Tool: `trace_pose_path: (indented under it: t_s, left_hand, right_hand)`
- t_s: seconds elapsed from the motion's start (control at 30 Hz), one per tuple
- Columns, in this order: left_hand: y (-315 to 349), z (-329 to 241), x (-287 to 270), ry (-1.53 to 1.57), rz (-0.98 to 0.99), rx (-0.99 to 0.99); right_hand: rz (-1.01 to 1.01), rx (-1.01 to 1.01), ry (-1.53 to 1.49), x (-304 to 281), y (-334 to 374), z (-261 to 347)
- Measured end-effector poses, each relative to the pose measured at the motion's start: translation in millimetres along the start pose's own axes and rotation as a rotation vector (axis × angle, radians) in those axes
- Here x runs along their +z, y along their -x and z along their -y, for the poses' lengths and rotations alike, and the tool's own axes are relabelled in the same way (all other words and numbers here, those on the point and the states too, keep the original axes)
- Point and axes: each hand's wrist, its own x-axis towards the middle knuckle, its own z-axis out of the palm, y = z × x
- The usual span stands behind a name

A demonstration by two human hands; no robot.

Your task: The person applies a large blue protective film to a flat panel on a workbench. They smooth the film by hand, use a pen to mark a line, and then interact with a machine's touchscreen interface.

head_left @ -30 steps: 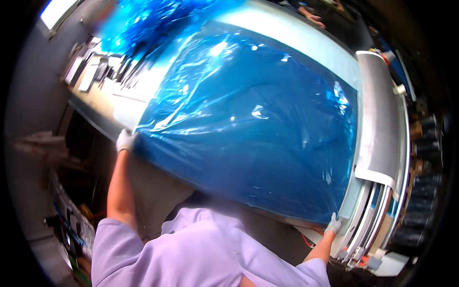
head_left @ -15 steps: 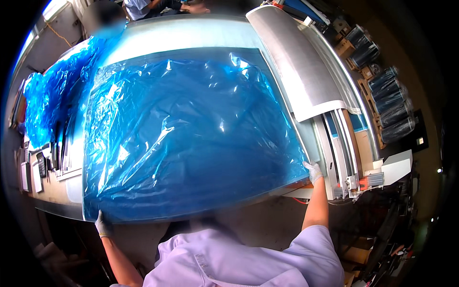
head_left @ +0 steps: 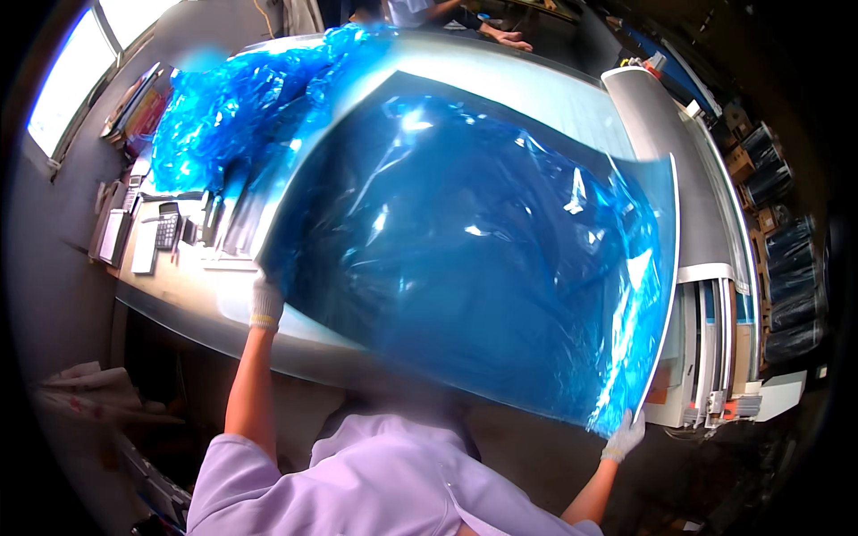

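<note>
A large flexible sheet with crinkled blue plastic film [head_left: 465, 268] over it spans the middle of the view, its sides bowed. My left hand [head_left: 265, 302], in a white knit glove, is closed on the sheet's near left corner. At the near right corner, my gloved right hand [head_left: 625, 436] grips the same sheet, the fingers partly behind the edge. This corner hangs out past the table's front edge. Pale worktable [head_left: 313, 344] surface shows under and around the sheet.
A heap of blue film [head_left: 237, 116] lies at the table's far left, near a calculator [head_left: 167, 228]. On the right stands a machine with a grey curved cover [head_left: 693, 196] and rails. Dark wrapped rolls [head_left: 791, 286] sit beyond it. Another person's hand [head_left: 509, 37] shows at the back.
The sheet has turned clockwise and bowed, its right edge swinging nearer. My left hand has moved forward, my right hand back toward me. The whole view has shifted too.
</note>
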Motion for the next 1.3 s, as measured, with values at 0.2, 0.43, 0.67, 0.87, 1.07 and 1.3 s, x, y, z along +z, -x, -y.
trace_pose_path:
  t_s: [0.2, 0.43, 0.67, 0.87, 1.07, 1.3]
  left_hand:
    - [-216, 10, 36, 0.238, 0.254, 0.15]
    - [-259, -70, 116, 0.32, 0.445, -0.166]
    - [-193, -85, 89, 0.191, 0.374, 0.151]
    - [-38, -1, 4, 0.622, 0.53, -0.018]
    - [57, 92, -75, 0.811, 0.679, -0.734]
    - [72, 75, -54, 0.818, 0.644, -0.731]
  right_hand:
    - [-0.143, 0.318, -0.273, 46, 152, 16]
    - [-0.166, 0.996, -0.971, 122, 301, 76]
    - [0.8, 1.187, -1.229, 195, 349, 239]
    - [1.252, 1.245, -1.254, 303, 361, 313]
    - [1.358, 1.334, -1.263, 388, 392, 335]
    - [1.57, 0.861, -0.645, 332, 352, 336]
